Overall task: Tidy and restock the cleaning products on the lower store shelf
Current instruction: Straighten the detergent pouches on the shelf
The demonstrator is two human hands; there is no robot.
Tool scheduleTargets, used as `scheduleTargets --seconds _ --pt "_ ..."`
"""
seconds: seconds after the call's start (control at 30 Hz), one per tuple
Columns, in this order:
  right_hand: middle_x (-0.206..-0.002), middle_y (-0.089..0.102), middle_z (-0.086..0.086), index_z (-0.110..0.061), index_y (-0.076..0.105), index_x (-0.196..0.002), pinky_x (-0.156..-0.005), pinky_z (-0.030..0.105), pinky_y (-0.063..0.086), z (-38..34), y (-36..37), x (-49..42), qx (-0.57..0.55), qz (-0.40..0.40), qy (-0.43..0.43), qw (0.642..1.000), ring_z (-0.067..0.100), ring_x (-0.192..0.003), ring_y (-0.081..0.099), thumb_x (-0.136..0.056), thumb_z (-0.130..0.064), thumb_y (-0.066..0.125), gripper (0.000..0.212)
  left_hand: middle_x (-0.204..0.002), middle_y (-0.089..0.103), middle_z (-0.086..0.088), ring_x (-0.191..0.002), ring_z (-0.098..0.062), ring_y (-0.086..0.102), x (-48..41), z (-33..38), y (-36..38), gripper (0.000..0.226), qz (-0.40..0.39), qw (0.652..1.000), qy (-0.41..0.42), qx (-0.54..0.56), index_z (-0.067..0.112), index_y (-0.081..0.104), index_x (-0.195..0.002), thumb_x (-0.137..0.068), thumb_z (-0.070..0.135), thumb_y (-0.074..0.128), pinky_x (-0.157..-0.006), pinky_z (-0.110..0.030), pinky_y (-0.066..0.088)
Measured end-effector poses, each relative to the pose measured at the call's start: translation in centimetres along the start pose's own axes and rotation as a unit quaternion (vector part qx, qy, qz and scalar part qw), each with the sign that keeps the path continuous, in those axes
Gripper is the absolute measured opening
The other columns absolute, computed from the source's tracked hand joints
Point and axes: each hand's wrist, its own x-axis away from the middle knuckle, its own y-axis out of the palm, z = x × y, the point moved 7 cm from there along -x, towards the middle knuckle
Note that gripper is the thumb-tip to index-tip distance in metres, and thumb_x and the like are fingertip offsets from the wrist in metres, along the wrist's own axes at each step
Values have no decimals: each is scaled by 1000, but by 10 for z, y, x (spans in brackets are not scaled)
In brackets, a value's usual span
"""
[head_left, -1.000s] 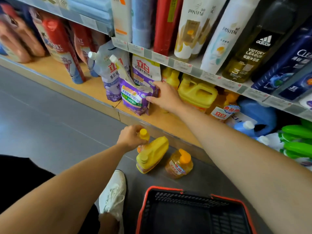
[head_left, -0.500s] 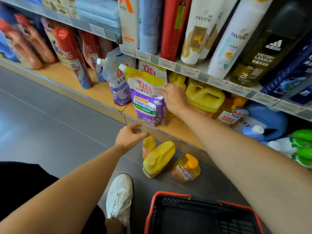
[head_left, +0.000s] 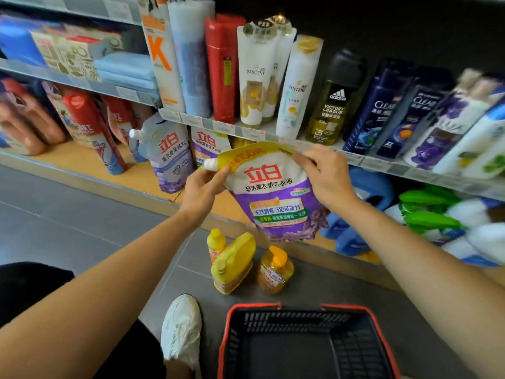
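Observation:
A purple-and-white detergent refill pouch [head_left: 276,195] with a white spout hangs in the air in front of the lower shelf [head_left: 82,165]. My left hand [head_left: 202,187] grips its top left corner just under the spout. My right hand [head_left: 325,173] pinches its top right corner. Two similar pouches stand on the shelf behind: a pale purple one [head_left: 169,154] and another [head_left: 209,143] partly hidden by the held pouch. On the floor below stand a small yellow bottle [head_left: 216,243], a yellow jug [head_left: 235,262] and an orange pump bottle [head_left: 276,270].
A black basket with a red rim [head_left: 306,306] sits on the grey floor, close to me. My white shoe [head_left: 181,326] is left of it. Blue jugs [head_left: 366,192] and green-capped bottles [head_left: 429,212] fill the shelf's right part; red bottles [head_left: 90,127] stand at left. Shampoo bottles [head_left: 257,75] line the upper shelf.
My right hand lifted the pouch off the shelf and out toward me. My left hand let go of the small yellow bottle on the floor and rose to grip the pouch's other corner.

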Motion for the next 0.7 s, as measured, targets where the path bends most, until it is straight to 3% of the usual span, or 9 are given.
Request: scheduleTargets --seconds 0.1,0.2,0.27,0.33,0.4,0.5,0.57,0.63,0.7 --pt "-57 41 -3 5 66 -73 -59 35 23 14 -33 32 4 8 46 999 18 -58 42 -100 -17 58 36 -99 75 1 -94 -16 71 15 34 24 12 -38 998 36 -24 22 68 -100 -103 26 56 -77 -35 59" --pt "-56 30 -1 3 52 -58 -60 37 24 32 -52 64 24 -24 103 994 18 -54 35 -100 -16 58 46 -92 71 -21 -84 -29 70 32 64 47 34 -61 993 78 -71 -3 64 -96 -102 30 58 -72 -48 57" --pt "-54 35 1 -4 48 -57 -59 36 27 38 -60 82 24 -51 133 990 15 -52 34 -100 -18 57 46 -78 68 -9 -73 -19 65 45 84 62 42 -74 985 109 -108 -1 62 -87 -97 40 63 -64 -43 51" --pt "-81 61 -1 -9 68 -90 -66 22 41 38 -67 100 -5 -36 161 986 10 -73 53 -97 -16 63 11 -72 67 5 -71 -14 66 60 97 78 41 -90 962 149 -210 18 60 -77 -94 56 61 -58 -41 49" --pt "-112 63 -7 -16 63 -125 -85 8 39 26 -70 114 -20 -14 159 987 4 -103 56 -90 -16 72 37 -66 63 11 -65 -3 61 77 103 89 47 -81 917 206 -332 28 52 -70 -90 72 50 -51 -30 39" --pt "-131 61 -5 -21 57 -136 -103 25 41 6 -56 125 3 -42 113 993 12 -122 53 -86 -28 76 54 -63 60 13 -62 0 57 92 102 98 48 -82 909 215 -346 30 52 -69 -86 75 48 -51 -26 32" --pt "-136 60 -4 -24 55 -139 -106 37 44 4 -43 131 5 -79 113 990 15 -125 54 -88 -34 73 55 -62 58 16 -62 3 56 98 100 107 48 -114 896 235 -359 31 53 -69 -85 76 45 -51 -24 32" --pt "-128 66 -2 -24 57 -136 -98 41 49 6 -39 132 -19 -101 127 987 16 -117 60 -91 -33 69 47 -58 55 17 -59 4 54 107 100 113 50 -140 877 260 -379 34 48 -66 -86 79 43 -49 -23 29" --pt "-106 73 1 -19 67 -121 -85 46 52 8 -38 133 -38 -111 123 985 18 -97 66 -96 -28 64 27 -58 57 14 -58 -1 56 114 96 116 50 -152 882 250 -368 33 49 -66 -86 78 42 -49 -30 35"
